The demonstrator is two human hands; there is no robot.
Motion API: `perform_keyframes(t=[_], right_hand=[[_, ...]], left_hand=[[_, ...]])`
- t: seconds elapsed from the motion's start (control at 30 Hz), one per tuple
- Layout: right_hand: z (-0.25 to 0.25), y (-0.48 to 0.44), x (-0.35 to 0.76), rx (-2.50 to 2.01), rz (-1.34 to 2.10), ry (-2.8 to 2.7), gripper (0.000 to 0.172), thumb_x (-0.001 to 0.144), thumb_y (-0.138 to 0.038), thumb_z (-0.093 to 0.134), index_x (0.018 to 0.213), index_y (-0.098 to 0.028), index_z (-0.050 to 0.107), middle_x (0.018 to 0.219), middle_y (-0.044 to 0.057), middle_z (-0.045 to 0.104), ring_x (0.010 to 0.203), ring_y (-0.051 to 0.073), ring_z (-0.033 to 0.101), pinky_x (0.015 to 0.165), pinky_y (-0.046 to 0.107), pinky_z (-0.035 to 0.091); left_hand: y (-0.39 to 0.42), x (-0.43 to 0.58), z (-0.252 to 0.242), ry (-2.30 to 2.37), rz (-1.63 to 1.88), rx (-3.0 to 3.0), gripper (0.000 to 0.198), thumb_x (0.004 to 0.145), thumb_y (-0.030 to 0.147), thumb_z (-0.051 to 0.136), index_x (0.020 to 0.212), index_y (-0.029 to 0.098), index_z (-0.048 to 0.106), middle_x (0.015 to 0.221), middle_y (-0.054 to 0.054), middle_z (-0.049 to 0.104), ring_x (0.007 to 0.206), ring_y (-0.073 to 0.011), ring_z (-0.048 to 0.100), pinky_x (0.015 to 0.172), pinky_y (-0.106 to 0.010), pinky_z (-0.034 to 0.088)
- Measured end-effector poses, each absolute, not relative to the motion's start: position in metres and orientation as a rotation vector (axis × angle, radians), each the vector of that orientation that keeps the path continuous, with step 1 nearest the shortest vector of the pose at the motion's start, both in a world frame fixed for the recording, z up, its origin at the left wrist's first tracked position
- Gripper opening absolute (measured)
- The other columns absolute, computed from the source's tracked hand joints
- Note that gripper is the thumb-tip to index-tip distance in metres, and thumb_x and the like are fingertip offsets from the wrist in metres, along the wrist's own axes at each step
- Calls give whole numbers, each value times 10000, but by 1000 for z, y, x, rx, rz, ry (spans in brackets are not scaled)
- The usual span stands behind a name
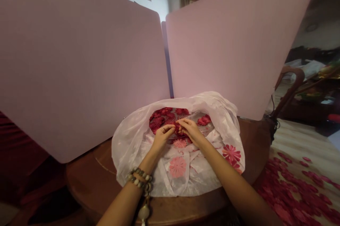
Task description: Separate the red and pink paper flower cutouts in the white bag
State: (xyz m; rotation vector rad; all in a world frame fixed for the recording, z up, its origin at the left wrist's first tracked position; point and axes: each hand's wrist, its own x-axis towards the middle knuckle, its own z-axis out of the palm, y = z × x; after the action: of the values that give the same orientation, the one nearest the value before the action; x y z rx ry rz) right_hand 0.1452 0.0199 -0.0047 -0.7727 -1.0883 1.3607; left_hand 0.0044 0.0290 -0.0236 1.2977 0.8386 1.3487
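Reaching into a white bag point(130, 151), the left hand point(162, 137) and right hand point(190, 132) meet over red flowers point(162, 118), fingers point(179, 122) curled close; whether they hold a flower, I cannot tell.

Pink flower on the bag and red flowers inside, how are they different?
The pink flower is printed flat on the white plastic bag, while the dark red flowers inside look puffy and layered. The pink flower is pale and sits alone; the red ones are deeper in color and bunched together. Both have many petals.

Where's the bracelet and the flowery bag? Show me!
Bracelet point(140, 178): head view, on a bead at the wrist.
Bag point(177, 167): head view, on a printed pink flower.
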Motion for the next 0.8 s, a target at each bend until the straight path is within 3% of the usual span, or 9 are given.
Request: perform_keyframes(t=[0.13, 0.33, 0.53, 0.63, 0.8], right_hand=[[-3, 17, 144, -775, 1325, -1135, 295, 578, -401, 746, 723, -173, 627, 639, -29, 601, 558, 95, 522, 559, 222, 413], [-10, 21, 140, -943, 1076, -1273, 302, 533, -338, 772, 738, -181, 617, 628, -28, 593, 598, 128, 541, 579, 243, 430], [-13, 29, 145, -1015, 1053, -1277, 72, 591, -194, 632, 661, -178, 622, 693, -5, 640, 706, 157, 575, 709, 275, 463], [-14, 32, 148, -1041, 1093, -1222, 7, 597, -180, 577, 602, -180, 581, 605, -32, 582, 633, 141, 545, 650, 263, 468], [-11, 28, 149, -1077, 1206, -1113, 70, 648, -253, 562, 634, -190, 536, 568, -48, 524, 555, 126, 537, 549, 255, 492]], left_hand=[[31, 4, -27, 845, 1378, 1374, 328, 608, 435, 763, 746, 154, 666, 720, -23, 658, 703, -166, 595, 719, -291, 463], [25, 6, -28, 877, 1405, 1472, 331, 716, 503, 657, 736, 182, 578, 711, 0, 582, 697, -160, 555, 668, -276, 445], [21, 10, -25, 936, 1441, 1546, 325, 744, 478, 629, 654, 191, 507, 629, 53, 444, 615, -119, 428, 624, -238, 373], [19, 12, -24, 936, 1424, 1558, 329, 763, 494, 590, 667, 197, 483, 633, 55, 430, 610, -120, 413, 613, -238, 368], [20, 12, -25, 927, 1425, 1556, 307, 776, 473, 568, 670, 203, 469, 629, 55, 422, 605, -122, 417, 615, -239, 368]])
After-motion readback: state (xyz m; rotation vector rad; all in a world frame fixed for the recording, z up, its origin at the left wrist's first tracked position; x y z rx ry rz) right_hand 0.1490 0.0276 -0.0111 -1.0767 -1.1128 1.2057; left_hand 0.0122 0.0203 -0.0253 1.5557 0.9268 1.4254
